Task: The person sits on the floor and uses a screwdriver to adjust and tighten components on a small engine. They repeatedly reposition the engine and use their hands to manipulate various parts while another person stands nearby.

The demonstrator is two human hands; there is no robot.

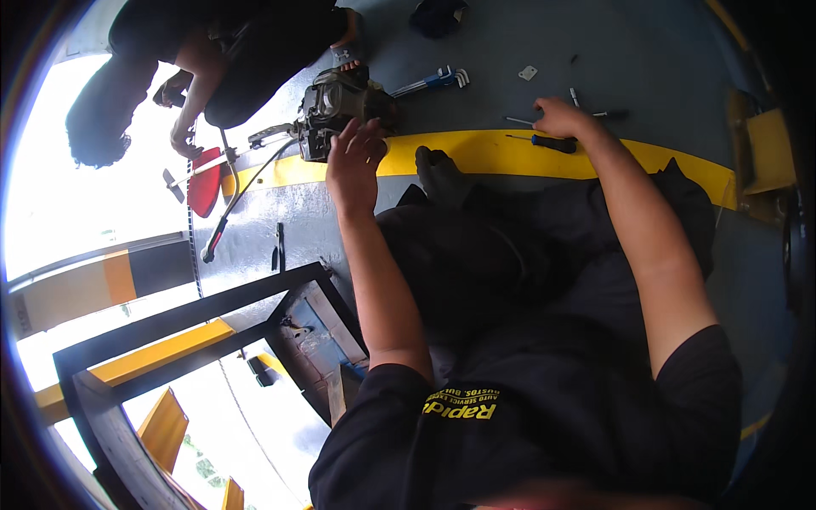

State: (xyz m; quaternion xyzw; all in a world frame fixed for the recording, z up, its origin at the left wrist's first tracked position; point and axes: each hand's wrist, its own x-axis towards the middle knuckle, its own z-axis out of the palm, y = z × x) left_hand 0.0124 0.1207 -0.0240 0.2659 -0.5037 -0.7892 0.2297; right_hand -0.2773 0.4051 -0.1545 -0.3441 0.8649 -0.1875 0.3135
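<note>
My left hand (355, 166) is raised with loosely bent, parted fingers, just in front of a dark small engine (330, 109) and partly over it. My right hand (555, 120) is at a group of tools on the floor, fingers curled down beside a thin metal tool (516, 119); what they grip, if anything, is hidden. A blue-and-black screwdriver (554, 144) lies just below that hand on the yellow stripe (650, 161). Further right lie a dark-handled tool (612, 114) and a small metal piece (575, 98). A hex key set (441, 78) lies behind the engine.
A co-worker (146, 44) crouches at upper left by a long shaft with a red guard (204, 181). A black metal frame (183, 312) stands at lower left. A white plate (527, 73) lies on the floor (612, 51). Yellowish objects (765, 153) are at far right.
</note>
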